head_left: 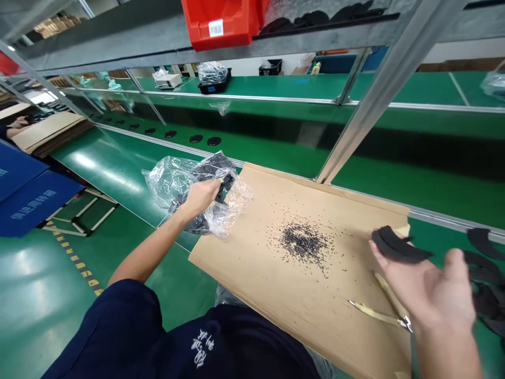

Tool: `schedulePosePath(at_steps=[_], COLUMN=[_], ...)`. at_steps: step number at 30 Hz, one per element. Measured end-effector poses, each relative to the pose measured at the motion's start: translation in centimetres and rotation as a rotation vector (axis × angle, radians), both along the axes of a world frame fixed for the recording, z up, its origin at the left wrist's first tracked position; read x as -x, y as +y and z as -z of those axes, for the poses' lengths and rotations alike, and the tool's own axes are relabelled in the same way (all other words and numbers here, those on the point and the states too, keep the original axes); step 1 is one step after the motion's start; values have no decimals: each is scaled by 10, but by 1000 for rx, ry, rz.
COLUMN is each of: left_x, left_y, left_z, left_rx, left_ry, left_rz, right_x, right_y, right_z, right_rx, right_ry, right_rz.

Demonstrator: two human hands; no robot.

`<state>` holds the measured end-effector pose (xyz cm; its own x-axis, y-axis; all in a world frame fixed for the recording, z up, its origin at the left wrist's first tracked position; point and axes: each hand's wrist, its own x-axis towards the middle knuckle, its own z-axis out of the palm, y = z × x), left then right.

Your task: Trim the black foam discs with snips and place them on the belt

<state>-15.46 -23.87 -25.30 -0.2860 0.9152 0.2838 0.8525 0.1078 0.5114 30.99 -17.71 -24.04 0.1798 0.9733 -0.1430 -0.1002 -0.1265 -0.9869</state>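
My left hand (203, 196) reaches to the mouth of a clear plastic bag (168, 181) holding dark pieces. Its fingers are closed on a black piece (225, 184), partly hidden by the hand and the film. On the right, my right hand (430, 295) is palm up with the thumb apart. Across its fingers lie curved black pieces (398, 245), stacked together. Under that hand, nippers with pale yellow handles (376, 314) lie spread on a cardboard sheet (252, 273). Many tiny black scraps (303, 242) are heaped and scattered mid-sheet.
More curved black pieces (485, 273) lie at the right edge. Beyond a metal rail, a green belt (252, 142) carries several black discs (196, 139). A slanted metal post (379, 110) rises behind the cardboard. Overhead, a red bin (221, 26) sits on a shelf.
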Motion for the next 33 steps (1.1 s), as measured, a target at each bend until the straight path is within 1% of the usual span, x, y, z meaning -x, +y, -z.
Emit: schedulePosePath(at_steps=[2,3,4,5,7,10,12,14,16,18,23,27,33], left_x=[-6,-13,-22,-34,-63,-111,-140,-163,-179,-188,-198,-199,-197], left_y=[-25,-35,-42,-46,-47,-36,-26,-17,-11,-8,-9,-8,-4], left_z=[4,7,10,14,21,25,25,25,28,33,47,54,60], left_rx=[-119,-164,-204,-243,-309,-342,-290,-222,-153,-98,-41,33,39], left_ry=[-86,-124,-177,-258,-487,-828,-924,-954,-934,-898,-820,-938,-1056], left_rz=[-4,-2,6,21,73,192,286,365,416,435,392,426,370], right_x=[11,18,27,37,57,82,90,91,90,87,81,79,79], right_y=[-14,-20,-25,-31,-41,-52,-56,-58,-58,-58,-59,-59,-58], right_z=[8,13,18,22,29,38,43,47,49,50,55,62,67], right_rx=[139,184,197,201,187,67,38,32,32,31,39,71,107], right_ry=[144,181,175,164,142,116,96,84,86,96,102,85,68], right_rz=[-139,-199,-260,-344,-533,-651,-645,-629,-612,-589,-547,-517,-495])
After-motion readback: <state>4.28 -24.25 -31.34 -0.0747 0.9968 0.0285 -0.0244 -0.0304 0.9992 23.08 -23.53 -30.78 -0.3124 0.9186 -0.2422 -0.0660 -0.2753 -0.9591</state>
